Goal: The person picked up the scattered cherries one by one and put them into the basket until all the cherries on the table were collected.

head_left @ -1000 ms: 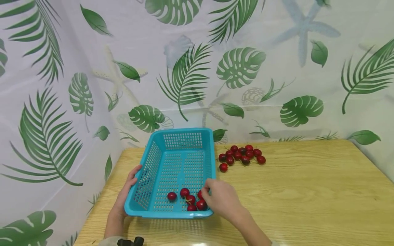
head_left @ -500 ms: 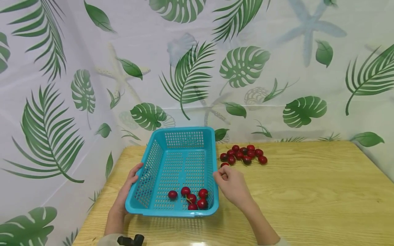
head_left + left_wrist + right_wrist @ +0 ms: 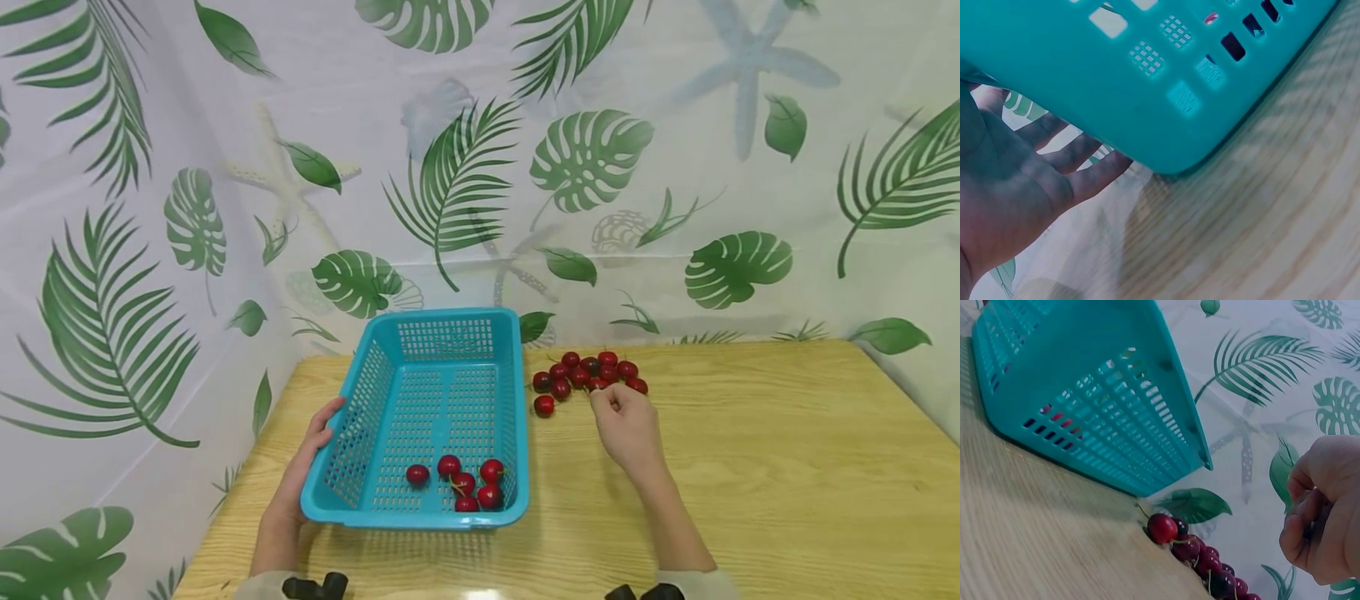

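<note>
A blue perforated plastic basket (image 3: 444, 523) stands on the wooden table, with several red cherries (image 3: 462, 483) gathered in its near right part. My left hand (image 3: 303, 467) is at the left side of the basket; in the left wrist view its spread, fairly straight fingers (image 3: 1075, 153) reach to the basket wall, their tips partly hidden. Right of the basket, my right hand (image 3: 626, 425) is curled, its fingertips close to the near side of a pile of cherries (image 3: 570, 375). In the right wrist view the curled right hand shows no cherry in its fingers.
One cherry (image 3: 543, 406) lies slightly apart from the pile, close to the basket's right wall. A leaf-patterned cloth (image 3: 465, 167) hangs behind and to the left of the wooden table (image 3: 750, 467).
My right hand has moved out of the basket, over its right rim, and across to the pile of cherries. A cherry at the basket's right corner is now uncovered. The left hand stays at the side.
</note>
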Demonstrator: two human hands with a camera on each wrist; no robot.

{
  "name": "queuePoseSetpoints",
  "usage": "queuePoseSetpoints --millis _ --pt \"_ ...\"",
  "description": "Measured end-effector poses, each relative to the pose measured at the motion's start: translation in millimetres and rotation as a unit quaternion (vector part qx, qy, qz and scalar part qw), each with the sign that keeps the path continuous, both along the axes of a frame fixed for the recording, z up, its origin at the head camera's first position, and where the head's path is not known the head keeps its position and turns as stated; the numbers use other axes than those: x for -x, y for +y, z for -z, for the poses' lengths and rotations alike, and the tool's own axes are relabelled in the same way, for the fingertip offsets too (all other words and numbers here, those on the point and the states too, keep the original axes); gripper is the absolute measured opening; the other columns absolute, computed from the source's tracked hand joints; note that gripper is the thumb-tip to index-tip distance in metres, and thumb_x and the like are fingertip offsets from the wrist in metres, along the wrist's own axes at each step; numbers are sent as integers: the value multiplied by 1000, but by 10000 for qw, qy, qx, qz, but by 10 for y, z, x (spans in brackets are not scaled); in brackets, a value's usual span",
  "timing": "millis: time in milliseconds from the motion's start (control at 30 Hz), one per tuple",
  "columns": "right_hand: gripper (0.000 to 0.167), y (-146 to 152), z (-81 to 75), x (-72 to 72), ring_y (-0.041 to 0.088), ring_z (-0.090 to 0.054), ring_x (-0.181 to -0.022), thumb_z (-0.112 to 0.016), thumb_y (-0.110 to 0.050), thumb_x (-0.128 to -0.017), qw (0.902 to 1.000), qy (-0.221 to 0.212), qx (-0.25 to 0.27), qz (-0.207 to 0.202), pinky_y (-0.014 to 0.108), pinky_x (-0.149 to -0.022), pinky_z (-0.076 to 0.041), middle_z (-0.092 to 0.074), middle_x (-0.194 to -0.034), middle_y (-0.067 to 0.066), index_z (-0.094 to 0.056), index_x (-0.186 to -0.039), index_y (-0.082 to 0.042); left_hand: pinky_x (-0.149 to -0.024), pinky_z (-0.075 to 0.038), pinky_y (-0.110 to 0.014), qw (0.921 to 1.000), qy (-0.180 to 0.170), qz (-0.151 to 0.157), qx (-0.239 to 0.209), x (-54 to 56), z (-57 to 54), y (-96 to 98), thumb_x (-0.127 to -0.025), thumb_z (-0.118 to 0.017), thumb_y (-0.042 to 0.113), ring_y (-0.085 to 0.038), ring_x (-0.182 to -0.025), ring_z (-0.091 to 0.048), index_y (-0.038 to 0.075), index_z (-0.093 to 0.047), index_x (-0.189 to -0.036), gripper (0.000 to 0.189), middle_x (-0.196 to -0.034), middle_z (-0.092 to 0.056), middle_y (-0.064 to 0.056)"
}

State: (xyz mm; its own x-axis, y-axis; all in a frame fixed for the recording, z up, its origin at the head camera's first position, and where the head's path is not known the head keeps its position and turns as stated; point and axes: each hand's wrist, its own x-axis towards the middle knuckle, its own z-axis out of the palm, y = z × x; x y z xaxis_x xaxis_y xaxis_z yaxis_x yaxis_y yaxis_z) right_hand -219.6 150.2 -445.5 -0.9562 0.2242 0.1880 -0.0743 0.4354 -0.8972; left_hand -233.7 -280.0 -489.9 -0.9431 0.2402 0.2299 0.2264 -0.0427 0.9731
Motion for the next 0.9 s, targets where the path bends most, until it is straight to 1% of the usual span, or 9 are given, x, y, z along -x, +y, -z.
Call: queuePoseSetpoints --millis 33,67,167,233,333,467,667,800,900 --pt "29 23 7 11 13 -37 -50 -53 -17 -99 10000 -48 -5 -7 27 -51 -34 -41 -53 -3 -59 -75 -3 -100 -37 -15 9998 174 41 -63 17 6 -1 -105 -25 12 4 -123 -45 43 -45 -138 50 -138 -43 21" --pt "29 45 14 20 13 -37 -51 -52 -17 -100 9999 -115 -15 -32 27 -51 -34 -42 -54 -2 -62 -78 -2 -99 -37 -14 9996 238 107 -143 23 8 -3 -104 -25 11 6 -121 -46 44 -46 -135 51 -134 -44 24" --pt "29 102 33 38 12 -36 -51 -47 -15 -101 9992 -345 -105 -152 26 -50 -34 -43 -56 -1 -68 -91 2 -98 -38 -14 9990 230 223 -301 20 13 2 -105 -25 11 7 -120 -48 46 -47 -134 50 -131 -45 26" --pt "30 132 43 42 10 -35 -49 -44 -14 -101 9984 -473 -183 -247 24 -47 -33 -43 -55 -2 -69 -99 4 -98 -38 -15 9989 229 221 -335 15 14 7 -104 -24 11 6 -120 -48 45 -47 -133 51 -131 -46 25" --pt "33 163 55 39 9 -34 -44 -41 -13 -101 9973 -585 -186 -402 22 -42 -31 -42 -51 -2 -67 -106 7 -98 -38 -16 9987 241 256 -359 16 13 13 -104 -23 10 5 -120 -48 46 -47 -134 53 -132 -47 25" --pt "34 175 57 28 9 -38 -41 -41 -12 -101 9970 -589 -129 -483 23 -40 -32 -44 -50 -2 -66 -106 8 -98 -38 -15 9987 241 288 -351 20 7 16 -104 -22 9 5 -120 -48 46 -47 -134 54 -132 -47 25" --pt "28 169 78 39 12 -44 -43 -45 -11 -97 9977 -618 2 -292 24 -42 -36 -46 -50 -1 -67 -90 5 -98 -37 -14 9992 168 194 -317 18 8 3 -104 -25 10 6 -118 -48 47 -49 -131 52 -130 -48 27" --pt "26 176 87 46 14 -47 -45 -49 -11 -96 9977 -630 45 -241 25 -44 -40 -47 -51 -1 -67 -87 5 -98 -37 -14 9995 63 144 -290 17 6 5 -104 -26 11 7 -118 -48 47 -48 -131 50 -129 -48 27" --pt "25 180 99 52 15 -49 -46 -50 -10 -95 9978 -621 43 -220 26 -45 -42 -47 -51 -1 -66 -80 3 -98 -37 -14 9996 24 121 -265 15 3 16 -105 -26 12 7 -119 -48 46 -48 -132 48 -130 -47 27"
